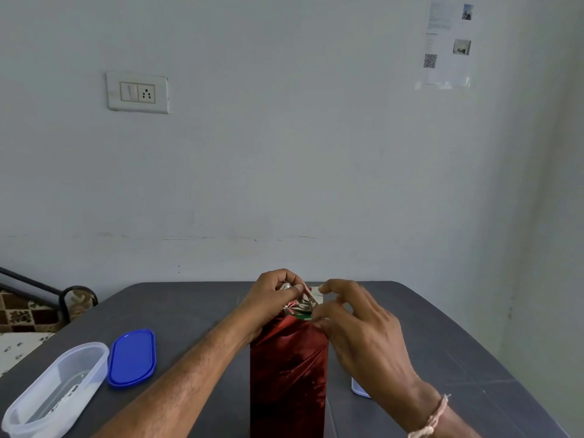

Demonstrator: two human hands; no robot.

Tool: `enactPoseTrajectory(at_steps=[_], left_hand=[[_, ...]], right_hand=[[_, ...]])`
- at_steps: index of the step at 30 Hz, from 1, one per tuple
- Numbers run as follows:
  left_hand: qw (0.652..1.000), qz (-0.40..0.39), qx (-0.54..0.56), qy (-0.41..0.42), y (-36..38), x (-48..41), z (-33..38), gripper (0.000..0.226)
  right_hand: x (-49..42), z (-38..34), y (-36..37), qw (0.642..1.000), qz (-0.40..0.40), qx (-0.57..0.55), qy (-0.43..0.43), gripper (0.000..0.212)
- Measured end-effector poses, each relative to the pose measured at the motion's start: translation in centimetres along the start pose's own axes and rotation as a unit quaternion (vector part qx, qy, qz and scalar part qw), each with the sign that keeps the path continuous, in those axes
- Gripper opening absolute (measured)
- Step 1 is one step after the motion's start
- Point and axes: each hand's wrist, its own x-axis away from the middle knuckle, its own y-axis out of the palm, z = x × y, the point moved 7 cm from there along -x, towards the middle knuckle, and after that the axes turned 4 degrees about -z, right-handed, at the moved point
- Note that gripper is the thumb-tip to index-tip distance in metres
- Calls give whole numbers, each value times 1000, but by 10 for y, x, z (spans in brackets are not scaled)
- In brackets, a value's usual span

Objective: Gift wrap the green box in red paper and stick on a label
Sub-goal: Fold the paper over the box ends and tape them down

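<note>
We had the green box (pixel 304 316) standing upright at the near middle of the dark bench (pixel 177 314), sheathed almost wholly in red paper (pixel 289 374), with only a sliver of green peeking out at the top. Our left hand (pixel 271 300) sat at the box's eleven o'clock, its fingers (pixel 292 288) closed tight on the crumpled, silvery-backed bunch of paper at the top. Our right hand (pixel 360 324) hovered at two o'clock, fingers spread fairly wide, their tips just beside the bunched paper; whether they touched it we could not tell. Away at nine o'clock lay a blue lid (pixel 132 358), flat on the bench, and just beside it a clear plastic container (pixel 53 390), lidless. No label was seen on the paper.
</note>
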Motion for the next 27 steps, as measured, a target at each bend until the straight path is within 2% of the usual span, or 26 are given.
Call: enactPoseTrajectory(at_steps=[3, 4, 6, 8, 9, 10, 12, 14, 16, 19, 22, 25, 27], left_hand=[[1000, -3, -15, 8, 1, 1, 1, 5], [1000, -1, -15, 10, 1, 1, 2, 6], [1000, 1, -5, 10, 2, 2, 4, 6], [1000, 0, 6, 9, 3, 3, 4, 6], [1000, 0, 7, 10, 2, 3, 3, 6], [1000, 0, 8, 11, 2, 3, 4, 5], [1000, 0, 6, 15, 1, 2, 2, 6], [1000, -3, 3, 18, 2, 3, 2, 10], [1000, -6, -2, 20, 2, 3, 1, 9], [1000, -4, -2, 26, 1, 4, 1, 5], [1000, 1, -1, 29, 0, 4, 1, 5], [1000, -2, -3, 26, 0, 4, 0, 6], [1000, -10, -3, 28, 2, 3, 0, 6]], right_hand=[[-1, -7, 1, 998, 26, 47, -30, 16], [-1, -3, -1, 999, 42, 20, -1, 19], [1, 13, -3, 981, 74, -125, 129, 23], [6, 28, 3, 910, 62, -295, 286, 6], [7, 32, 11, 866, 20, -355, 350, 11], [6, 32, 20, 829, -42, -393, 397, 27], [3, 35, 35, 793, -154, -394, 439, 47], [-8, 37, 44, 782, -223, -369, 451, 52], [-19, 37, 48, 768, -260, -370, 453, 47], [-37, 38, 46, 744, -269, -401, 461, 39], [-56, 41, 34, 728, -237, -441, 469, 34], [-69, 45, 19, 751, -197, -434, 458, 29], [-64, 44, 13, 785, -231, -367, 442, 32]])
